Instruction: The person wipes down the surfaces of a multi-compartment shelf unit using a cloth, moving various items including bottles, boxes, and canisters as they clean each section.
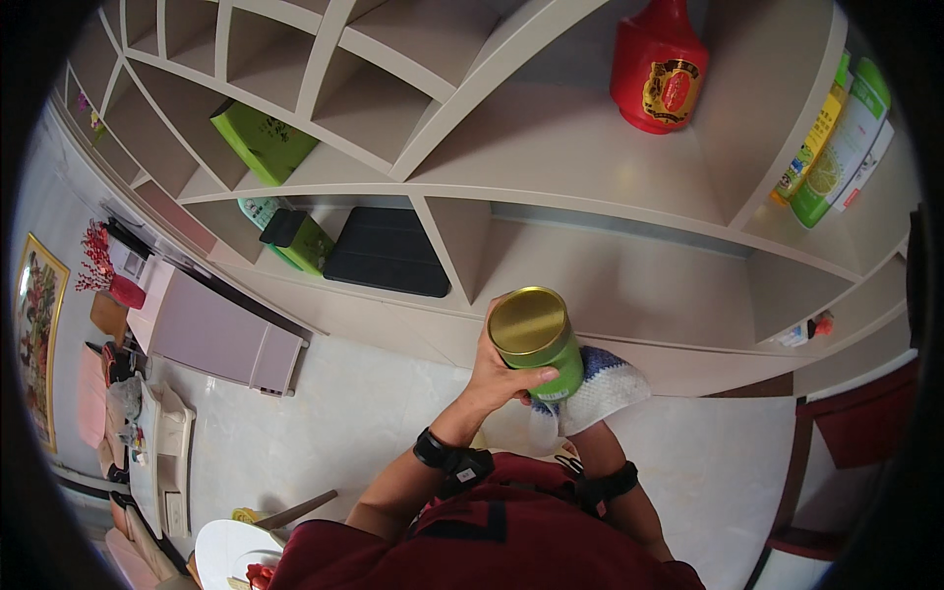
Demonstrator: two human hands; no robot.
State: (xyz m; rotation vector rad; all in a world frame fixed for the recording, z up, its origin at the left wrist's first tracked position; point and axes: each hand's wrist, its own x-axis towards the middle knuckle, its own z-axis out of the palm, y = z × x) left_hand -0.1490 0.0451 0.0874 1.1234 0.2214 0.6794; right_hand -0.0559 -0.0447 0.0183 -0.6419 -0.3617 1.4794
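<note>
A pale shelving unit [600,285] spans the view, with a large red bottle [630,74] on an upper shelf. Near its lower edge, a blue-and-white cloth [612,385] hides most of the right hand [594,439], whose grip cannot be told; just beside it, the left hand [495,372] is wrapped firmly around a green tin [559,366] topped by a gold lid [529,320].
</note>
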